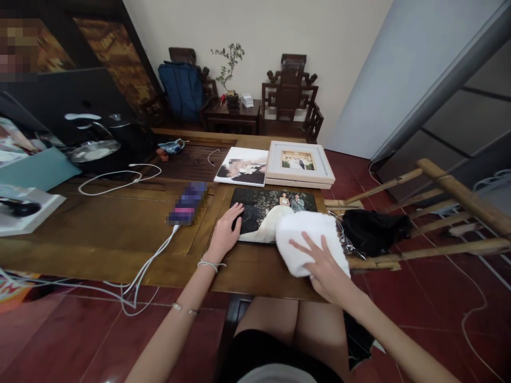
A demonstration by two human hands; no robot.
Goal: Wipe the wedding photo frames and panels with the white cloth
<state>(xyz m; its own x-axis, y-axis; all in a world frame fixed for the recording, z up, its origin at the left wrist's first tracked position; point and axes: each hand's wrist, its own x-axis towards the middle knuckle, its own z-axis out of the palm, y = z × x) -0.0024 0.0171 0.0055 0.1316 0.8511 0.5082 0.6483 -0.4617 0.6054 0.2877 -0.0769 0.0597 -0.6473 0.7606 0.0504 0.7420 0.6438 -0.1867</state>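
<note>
A dark photo print (266, 211) of a couple lies flat near the front edge of the wooden table (120, 234). My left hand (224, 233) presses flat on the print's left edge, fingers spread. My right hand (325, 266) lies palm down on a folded white cloth (309, 236), which covers the print's right lower corner. Behind the print lie another photo print (242, 166) and a white framed picture (298, 164), side by side.
A phone (187, 203) with white cables (147, 266) lies left of the print. A black cloth (373, 229) rests on a bamboo rack (451, 213) to the right. Kettle, tray and papers sit at the left. Carved chairs, a blue backpack and a plant stand behind.
</note>
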